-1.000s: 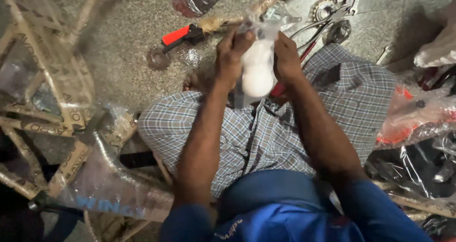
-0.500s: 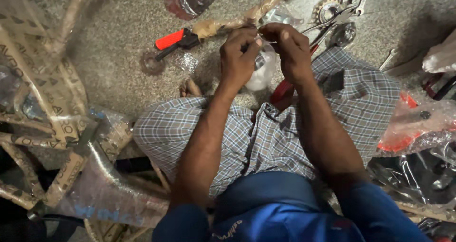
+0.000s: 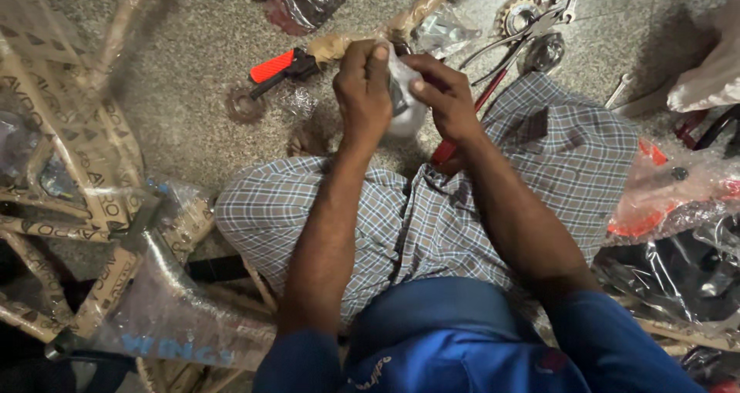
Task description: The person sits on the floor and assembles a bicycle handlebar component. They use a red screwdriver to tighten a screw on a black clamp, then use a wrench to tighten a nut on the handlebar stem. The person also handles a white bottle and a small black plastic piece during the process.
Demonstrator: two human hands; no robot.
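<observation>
Right, both your hands are on the bag (image 3: 401, 104), a small clear plastic one with something dark inside, held up over your knees. Left hand (image 3: 364, 92) is closed on its left edge, thumb on top. Right hand (image 3: 443, 100) pinches the right side, fingers tight on the plastic. What's inside: can't tell, too blurred.

Around the bag: red-handled tool (image 3: 281, 67) on the floor to its left, a small sprocket (image 3: 245, 104) just beyond that. Pliers (image 3: 524, 38) up and right of the bag, a cog (image 3: 518, 13) beside them. A paper-wrapped tube (image 3: 416, 11) runs above the bag. A wrapped bike frame (image 3: 85, 208) sits far left of it. Clear and red wrapping (image 3: 671, 192) lies well right.
</observation>
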